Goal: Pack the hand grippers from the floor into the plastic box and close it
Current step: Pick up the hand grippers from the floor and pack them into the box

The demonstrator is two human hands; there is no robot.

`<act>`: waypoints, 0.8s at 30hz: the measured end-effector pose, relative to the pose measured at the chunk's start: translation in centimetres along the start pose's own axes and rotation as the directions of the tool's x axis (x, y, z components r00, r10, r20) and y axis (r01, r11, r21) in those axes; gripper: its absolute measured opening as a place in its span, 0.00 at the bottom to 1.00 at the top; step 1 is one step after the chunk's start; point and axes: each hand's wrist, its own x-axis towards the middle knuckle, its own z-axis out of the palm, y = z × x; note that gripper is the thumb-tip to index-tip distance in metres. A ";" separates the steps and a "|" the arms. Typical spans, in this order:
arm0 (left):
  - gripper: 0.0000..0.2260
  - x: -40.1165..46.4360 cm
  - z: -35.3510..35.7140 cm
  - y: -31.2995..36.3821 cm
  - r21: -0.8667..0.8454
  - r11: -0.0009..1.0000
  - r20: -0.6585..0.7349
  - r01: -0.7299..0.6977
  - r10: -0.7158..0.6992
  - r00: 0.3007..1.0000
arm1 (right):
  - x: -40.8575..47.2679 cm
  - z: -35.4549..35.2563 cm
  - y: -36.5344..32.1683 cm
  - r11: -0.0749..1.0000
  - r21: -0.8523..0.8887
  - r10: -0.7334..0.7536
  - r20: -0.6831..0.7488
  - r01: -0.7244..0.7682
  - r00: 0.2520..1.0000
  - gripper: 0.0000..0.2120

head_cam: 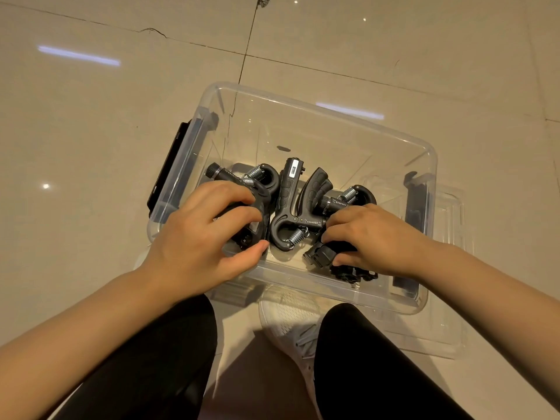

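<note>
- The clear plastic box [421,153] sits open on the tiled floor [91,116], just ahead of the person's knees, with both hands reaching down into its near half.
- The hand grippers [289,207] lie bunched along the box's 6 o'clock wall; the middle one runs its long axis roughly from 12 to 6 o'clock, spring end nearest the person.
- The left hand [206,237] is curled over a black gripper at the 9 o'clock end, fingers bent around its handle and thumb tucked below; it appears to hold it.
- The right hand [372,237] presses fingers-down on another gripper at about 4 o'clock; whether it grasps or merely pushes cannot be told.
- No grippers show on the visible floor, so packing looks nearly done.
- The clear lid [451,298] lies beneath and beside the box toward 3 o'clock, nearer the right hand, which is the likelier to fetch it.
</note>
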 end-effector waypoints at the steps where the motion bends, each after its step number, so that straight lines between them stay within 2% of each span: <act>1: 0.12 0.0 0.0 0.0 -0.004 1.000 -0.005 0.001 -0.001 1.000 | 0.0 -0.1 -0.1 1.000 0.001 0.011 0.005 -0.011 1.000 0.23; 4: 0.11 0.1 -0.1 0.0 -0.042 0.999 -0.036 -0.003 0.002 0.999 | -0.2 -0.3 -0.5 0.998 0.037 0.042 -0.017 -0.041 0.999 0.30; 8: 0.16 0.5 -0.7 0.2 -0.143 0.988 -0.101 0.062 -0.077 0.992 | 0.1 -1.9 -1.8 0.947 0.319 0.114 -0.198 -0.046 0.974 0.30; 11: 0.21 0.8 -1.3 0.7 -0.268 0.957 -0.129 0.112 -0.151 0.980 | 1.5 -3.5 -3.7 0.896 0.442 0.099 -0.296 0.045 0.950 0.28; 15: 0.19 1.7 -2.2 2.0 -0.472 0.863 -0.178 0.179 -0.292 0.940 | 2.8 -4.7 -6.2 0.778 0.593 0.070 -0.412 0.209 0.909 0.21; 19: 0.16 2.6 -3.0 2.3 -0.575 0.802 -0.181 0.163 -0.319 0.930 | 2.2 -5.2 -6.8 0.655 0.712 0.091 -0.409 0.254 0.908 0.22; 22: 0.19 3.1 -3.2 2.6 -0.649 0.745 -0.160 0.157 -0.335 0.929 | 1.8 -6.1 -6.6 0.598 0.755 0.130 -0.421 0.268 0.898 0.31; 24: 0.19 3.3 -3.4 2.8 -0.666 0.732 -0.154 0.145 -0.326 0.933 | 1.9 -6.8 -6.5 0.537 0.801 0.089 -0.365 0.264 0.927 0.37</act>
